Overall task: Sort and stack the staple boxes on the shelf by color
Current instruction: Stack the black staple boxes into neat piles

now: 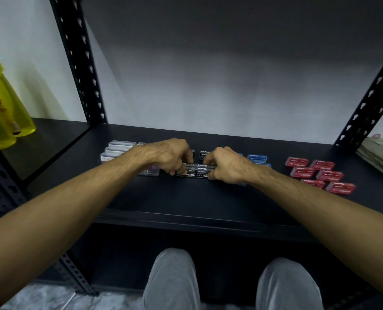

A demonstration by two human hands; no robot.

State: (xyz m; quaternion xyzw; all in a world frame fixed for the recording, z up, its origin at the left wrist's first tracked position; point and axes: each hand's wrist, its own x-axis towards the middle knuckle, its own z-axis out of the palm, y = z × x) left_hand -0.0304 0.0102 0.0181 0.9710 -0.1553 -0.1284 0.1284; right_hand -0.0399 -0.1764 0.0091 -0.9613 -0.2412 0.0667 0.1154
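Black staple boxes [196, 170] lie grouped at the middle of the black shelf [186, 198]. My left hand [171, 156] grips the left side of this group with curled fingers. My right hand [225, 165] grips its right side the same way. Blue staple boxes [257, 158] sit just right of my right hand, partly hidden by it. Several red staple boxes [320, 174] lie spread out further right. How the black boxes are stacked under my fingers is partly hidden.
Clear plastic boxes [119, 149] sit left of my left hand. Yellow bottles [5, 108] stand on the shelf section at far left. Folded cloth [380, 155] lies at far right. Black perforated uprights [78, 61] frame the shelf.
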